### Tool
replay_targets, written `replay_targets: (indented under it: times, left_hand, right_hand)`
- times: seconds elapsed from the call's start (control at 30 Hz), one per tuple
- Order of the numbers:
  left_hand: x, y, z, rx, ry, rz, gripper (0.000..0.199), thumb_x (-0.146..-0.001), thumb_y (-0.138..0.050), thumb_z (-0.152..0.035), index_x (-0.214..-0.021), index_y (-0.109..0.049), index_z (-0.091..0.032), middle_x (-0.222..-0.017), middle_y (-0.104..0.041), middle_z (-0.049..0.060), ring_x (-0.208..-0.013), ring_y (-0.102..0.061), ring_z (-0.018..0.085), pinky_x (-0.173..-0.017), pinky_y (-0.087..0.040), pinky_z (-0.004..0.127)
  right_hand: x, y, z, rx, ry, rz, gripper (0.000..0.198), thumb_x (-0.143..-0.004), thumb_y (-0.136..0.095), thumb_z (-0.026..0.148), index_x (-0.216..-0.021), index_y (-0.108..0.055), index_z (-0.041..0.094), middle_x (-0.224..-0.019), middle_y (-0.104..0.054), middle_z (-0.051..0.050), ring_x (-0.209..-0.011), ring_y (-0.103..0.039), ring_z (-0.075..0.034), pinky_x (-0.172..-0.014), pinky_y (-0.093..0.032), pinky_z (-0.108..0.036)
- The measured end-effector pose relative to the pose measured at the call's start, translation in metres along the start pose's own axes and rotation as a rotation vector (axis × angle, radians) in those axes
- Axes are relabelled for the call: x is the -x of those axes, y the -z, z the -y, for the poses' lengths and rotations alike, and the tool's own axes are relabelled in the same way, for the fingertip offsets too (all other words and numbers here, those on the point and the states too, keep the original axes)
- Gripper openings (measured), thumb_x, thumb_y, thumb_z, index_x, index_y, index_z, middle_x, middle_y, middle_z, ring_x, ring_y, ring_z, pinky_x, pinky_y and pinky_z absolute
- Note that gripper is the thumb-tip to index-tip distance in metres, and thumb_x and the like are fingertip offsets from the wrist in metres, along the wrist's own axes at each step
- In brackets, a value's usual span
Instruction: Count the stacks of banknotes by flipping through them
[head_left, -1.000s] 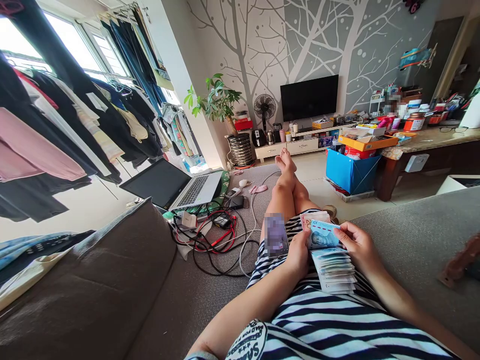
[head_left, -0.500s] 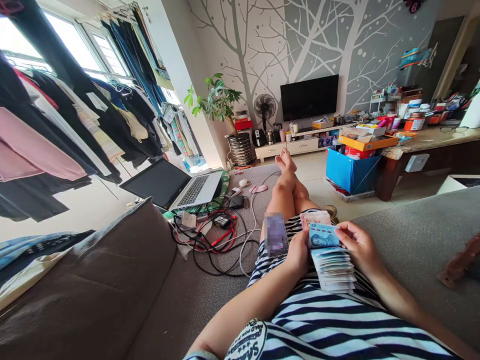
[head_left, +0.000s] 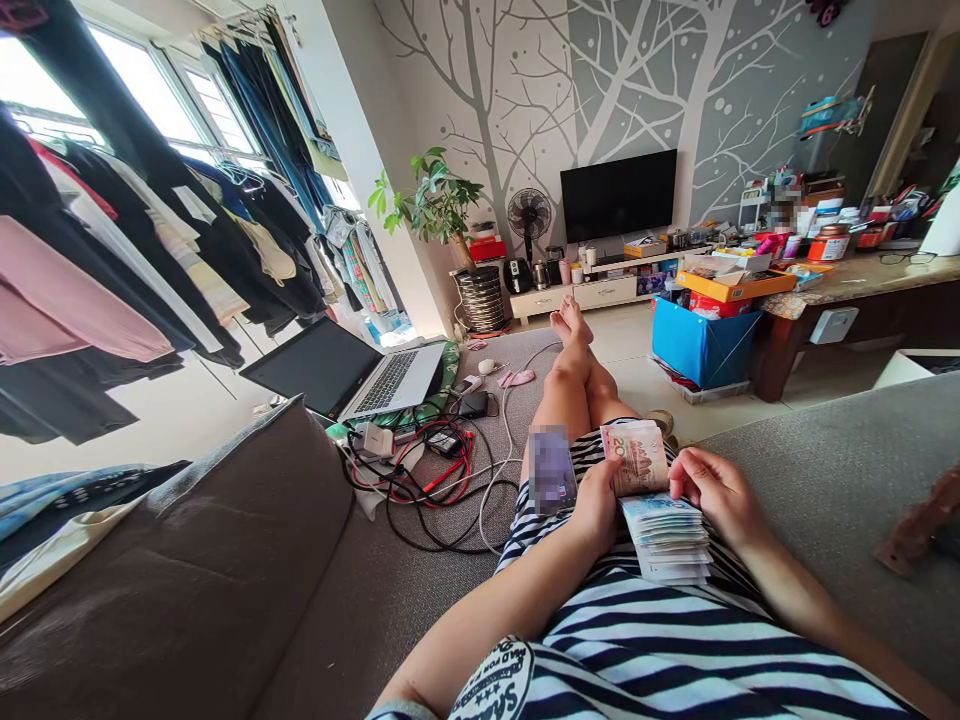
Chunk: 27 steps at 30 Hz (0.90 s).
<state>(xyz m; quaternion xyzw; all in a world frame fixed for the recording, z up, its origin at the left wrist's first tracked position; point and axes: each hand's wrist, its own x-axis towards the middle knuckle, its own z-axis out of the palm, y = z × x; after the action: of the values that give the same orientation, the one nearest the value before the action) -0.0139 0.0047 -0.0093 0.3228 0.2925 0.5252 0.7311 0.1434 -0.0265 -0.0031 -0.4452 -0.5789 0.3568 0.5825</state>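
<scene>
Clock read with 12 toward the feet; left hand [head_left: 598,508] pinches the pinkish note [head_left: 639,458] at its 8 o'clock corner, thumb lying over the printed face, fingers mostly hidden behind; a red 20 is readable just above the thumb. Right hand [head_left: 721,492] sits at the note's 3 o'clock edge, thumb and index bent together there; cannot tell whether any paper is caught between them.

Key relation: pinkish note lies at about 1 to 2 o'clock from the left hand and between 9 and 10 from the right; left is the nearer, overlapping it, while right is at the edge only; top edge of the note runs roughly 9 to 3, but thumb and overlap hide too much to be sure of its long axis.

Fanned notes [head_left: 669,545], bluish at the top and paler lower down, spread out below the pinkish note, toward 5 o'clock; edges stacked in steps, each edge running about 9 to 3; from the left hand they lie near 4, from the right near 8; they lie over striped clothing [head_left: 660,640], exact support unclear.

Others: blurred flat item [head_left: 552,470] at 10 from the left hand, on the lap; tangled cables [head_left: 442,490] at 9, on the sofa [head_left: 795,450]; laptop [head_left: 394,385] beyond, at 10.
</scene>
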Motion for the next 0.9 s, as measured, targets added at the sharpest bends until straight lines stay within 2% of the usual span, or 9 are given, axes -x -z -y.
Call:
replay_targets:
  times: [0.17,0.4,0.57,0.77,0.9]
  left_hand:
    - [0.001,0.001,0.0,-0.01,0.002,0.004,0.033,-0.063,-0.075,-0.036,-0.085,-0.077,-0.011,-0.086,-0.078,0.014,-0.1,-0.072,0.035,-0.098,-0.051,0.045]
    - [-0.003,0.006,0.005,-0.016,0.023,0.011,0.029,-0.062,-0.078,-0.031,-0.085,-0.076,-0.013,-0.084,-0.079,0.011,-0.092,-0.073,0.032,-0.093,-0.052,0.043]
    - [-0.003,0.006,0.005,-0.014,0.018,-0.017,0.034,-0.065,-0.076,-0.038,-0.086,-0.077,-0.011,-0.088,-0.079,0.013,-0.097,-0.072,0.033,-0.095,-0.052,0.042]
    - [-0.002,0.004,0.004,0.005,0.022,-0.029,0.033,-0.066,-0.076,-0.045,-0.08,-0.075,-0.015,-0.091,-0.079,0.013,-0.106,-0.07,0.036,-0.099,-0.051,0.045]
    - [-0.001,0.004,0.004,-0.01,0.017,-0.021,0.031,-0.067,-0.075,-0.045,-0.078,-0.074,-0.016,-0.089,-0.079,0.012,-0.106,-0.07,0.036,-0.099,-0.051,0.046]
  right_hand:
    - [-0.007,-0.001,-0.01,0.116,-0.052,-0.068,0.058,-0.075,-0.065,0.079,-0.064,-0.059,0.022,-0.053,-0.057,0.0,-0.051,-0.051,-0.016,-0.05,-0.04,-0.027]
    - [-0.009,0.004,-0.026,0.16,-0.027,-0.083,0.052,-0.082,-0.065,0.071,-0.069,-0.061,0.021,-0.062,-0.058,0.0,-0.057,-0.05,-0.016,-0.055,-0.041,-0.027]
    - [-0.005,0.001,-0.016,0.157,-0.021,-0.097,0.051,-0.082,-0.063,0.07,-0.066,-0.057,0.022,-0.056,-0.049,0.003,-0.054,-0.043,-0.015,-0.048,-0.033,-0.026]
    - [-0.001,-0.001,-0.006,0.113,-0.007,-0.068,0.047,-0.085,-0.062,0.065,-0.067,-0.057,0.022,-0.059,-0.047,0.003,-0.055,-0.043,-0.015,-0.05,-0.035,-0.026]
    - [-0.001,-0.001,-0.008,0.12,-0.006,-0.062,0.043,-0.086,-0.061,0.065,-0.075,-0.061,0.023,-0.06,-0.05,0.002,-0.055,-0.046,-0.016,-0.051,-0.037,-0.026]
